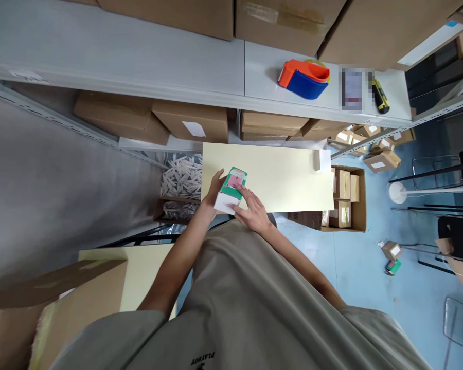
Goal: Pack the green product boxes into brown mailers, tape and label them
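Note:
A small green, pink and white cardboard box is held in front of my body, over the near edge of a pale yellow tabletop. My left hand grips it along its left side, with the thumb standing out past the far end. On the right, my right hand has its fingers on the box's upper face and its thumb by the white end. The undersides of both hands are hidden. A small white box sits at the tabletop's right end.
A grey shelf beyond the table bears an orange and blue tape dispenser, a yellow and black utility knife and large cartons. Right of the table, an open carton holds several smaller boxes. White strips lie heaped at left.

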`<state>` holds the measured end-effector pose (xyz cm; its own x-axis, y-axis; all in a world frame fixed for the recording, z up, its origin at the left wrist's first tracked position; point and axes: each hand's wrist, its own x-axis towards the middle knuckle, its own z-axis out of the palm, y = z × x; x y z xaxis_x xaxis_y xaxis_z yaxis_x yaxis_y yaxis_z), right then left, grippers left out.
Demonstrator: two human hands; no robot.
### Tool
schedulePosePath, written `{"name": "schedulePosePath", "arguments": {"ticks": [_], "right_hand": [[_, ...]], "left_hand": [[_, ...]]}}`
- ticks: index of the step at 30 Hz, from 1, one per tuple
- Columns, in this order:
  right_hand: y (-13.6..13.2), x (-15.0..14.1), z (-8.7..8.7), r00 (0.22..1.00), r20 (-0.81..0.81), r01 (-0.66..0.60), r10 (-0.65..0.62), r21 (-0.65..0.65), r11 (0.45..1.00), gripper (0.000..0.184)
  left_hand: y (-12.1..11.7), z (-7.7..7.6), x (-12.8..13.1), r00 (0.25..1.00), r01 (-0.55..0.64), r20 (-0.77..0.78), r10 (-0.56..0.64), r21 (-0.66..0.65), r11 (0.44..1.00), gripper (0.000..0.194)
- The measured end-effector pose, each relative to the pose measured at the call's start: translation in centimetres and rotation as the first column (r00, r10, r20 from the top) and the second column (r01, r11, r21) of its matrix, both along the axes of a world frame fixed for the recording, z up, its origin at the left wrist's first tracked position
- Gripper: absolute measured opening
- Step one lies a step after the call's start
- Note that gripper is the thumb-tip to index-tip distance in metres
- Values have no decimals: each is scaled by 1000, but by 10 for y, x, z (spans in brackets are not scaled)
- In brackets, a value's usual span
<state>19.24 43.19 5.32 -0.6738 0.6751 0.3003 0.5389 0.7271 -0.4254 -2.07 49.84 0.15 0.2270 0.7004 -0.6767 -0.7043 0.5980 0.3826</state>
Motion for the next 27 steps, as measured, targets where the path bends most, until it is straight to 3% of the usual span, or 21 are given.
{"name": "schedulePosePath", "arguments": {"ticks": [3, 8, 11, 13, 16, 18, 21, 23, 25, 27], "right_hand": [[4, 2, 1, 999, -9, 42, -42, -31, 999, 47], [21, 1, 6, 974, -178, 128, -143, -93, 987, 44], [39, -1, 9, 912, -309, 201, -270, -238, 950, 49], [55, 0, 8, 851, -363, 240, -379, -372, 896, 54], [82, 5, 3, 758, -362, 277, -542, -575, 770, 62], [99, 10, -3, 710, -318, 295, -628, -676, 676, 66], [119, 13, -14, 673, -245, 300, -697, -772, 561, 70], [125, 10, -20, 685, -173, 278, -708, -836, 473, 70], [121, 4, -24, 708, -63, 246, -704, -911, 330, 70], [107, -3, -28, 726, 49, 183, -686, -975, 125, 71]], "left_hand": [[1, -5, 3, 997, -11, -80, 6, -63, 998, 47], [-30, -19, 9, 963, -183, -225, 149, -139, 973, 9], [-66, -23, 8, 951, -164, -282, 129, -102, 981, 40], [-87, -23, 5, 937, -148, -322, 133, -23, 989, 55], [-102, -19, 0, 878, -159, -445, 175, 73, 985, 56], [-99, -12, -6, 790, -145, -574, 216, 167, 975, 55], [-79, 4, -15, 649, -70, -694, 313, 355, 932, 59], [-57, 18, -22, 611, -16, -700, 371, 457, 889, 64], [-30, 30, -27, 593, 35, -691, 414, 535, 844, 67], [0, 36, -30, 581, 64, -681, 446, 584, 809, 66]]}}
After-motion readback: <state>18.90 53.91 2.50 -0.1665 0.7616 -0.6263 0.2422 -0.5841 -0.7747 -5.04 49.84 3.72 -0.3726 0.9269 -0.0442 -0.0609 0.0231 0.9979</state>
